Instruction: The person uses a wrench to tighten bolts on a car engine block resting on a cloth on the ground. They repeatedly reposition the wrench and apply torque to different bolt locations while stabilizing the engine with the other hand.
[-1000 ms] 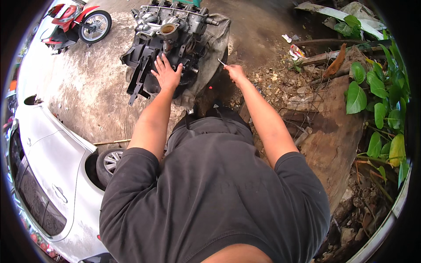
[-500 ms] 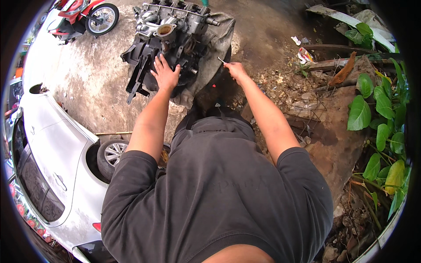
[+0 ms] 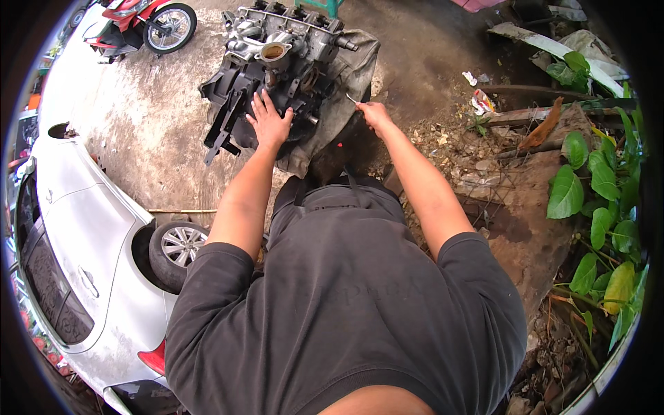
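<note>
A greasy car engine (image 3: 280,52) stands in front of me, silver metal on top and dark below, with a grey cloth (image 3: 361,59) under its right side. My left hand (image 3: 270,127) rests on the engine's dark near side, fingers spread and thumb out, holding nothing. To the right of the engine, my right hand (image 3: 374,117) is closed around a slim metal hand tool (image 3: 351,99). Only its short bright end shows past my fingers, pointing toward the cloth; its exact kind cannot be made out.
A silver car (image 3: 90,228) with a wheel (image 3: 181,243) showing stands at my left. Beyond it is a red motorbike (image 3: 131,24). A green stool (image 3: 325,7) is behind the engine. Leafy plants (image 3: 602,180), boards and litter line the right side.
The view has shifted slightly, so the engine and both hands appear a little lower and to the right. More of the green stool shows. Both hands keep the same pose.
</note>
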A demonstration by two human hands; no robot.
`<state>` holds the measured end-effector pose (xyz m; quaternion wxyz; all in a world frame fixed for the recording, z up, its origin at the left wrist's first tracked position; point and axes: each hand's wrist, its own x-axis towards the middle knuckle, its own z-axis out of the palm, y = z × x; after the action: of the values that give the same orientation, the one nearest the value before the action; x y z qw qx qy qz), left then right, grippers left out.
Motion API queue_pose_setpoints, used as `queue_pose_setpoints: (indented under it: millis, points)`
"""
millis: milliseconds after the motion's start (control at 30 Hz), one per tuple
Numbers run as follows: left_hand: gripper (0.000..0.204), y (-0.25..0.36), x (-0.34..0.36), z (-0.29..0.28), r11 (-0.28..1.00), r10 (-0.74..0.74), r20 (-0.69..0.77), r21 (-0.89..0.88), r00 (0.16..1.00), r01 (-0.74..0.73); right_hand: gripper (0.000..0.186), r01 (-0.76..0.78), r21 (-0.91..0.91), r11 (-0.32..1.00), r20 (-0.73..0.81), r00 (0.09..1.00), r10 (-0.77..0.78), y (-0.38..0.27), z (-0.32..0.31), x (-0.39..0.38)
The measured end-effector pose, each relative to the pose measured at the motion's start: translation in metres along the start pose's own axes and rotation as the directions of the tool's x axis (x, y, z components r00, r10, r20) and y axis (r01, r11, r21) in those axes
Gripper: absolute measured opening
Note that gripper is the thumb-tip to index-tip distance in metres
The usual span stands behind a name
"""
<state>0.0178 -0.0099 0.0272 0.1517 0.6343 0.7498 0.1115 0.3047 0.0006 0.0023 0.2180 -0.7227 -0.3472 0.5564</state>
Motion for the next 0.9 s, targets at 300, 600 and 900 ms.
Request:
queue_pose_setpoints:
  millis: [300, 600, 900]
  points:
    - [0.093, -0.003, 0.001, 0.001, 0.999, 0.047, -0.008, -0.023, 0.999, -0.047, 0.03, 0.017, -0.133, 0.991, -0.033, 0.999, -0.021, 0.011, 0.01, -0.002]
    - [0.098, -0.023, 0.007, 0.008, 0.981, 0.195, -0.04, 0.002, 0.98, -0.195, 0.027, -0.093, -0.148, 0.985, 0.023, 0.995, 0.098, 0.002, 0.062, -0.001]
    - [0.098, -0.03, 0.011, 0.007, 0.968, 0.244, 0.041, -0.074, 0.969, -0.24, 0.028, -0.092, -0.288, 0.953, -0.048, 0.996, 0.081, 0.015, 0.1, 0.03]
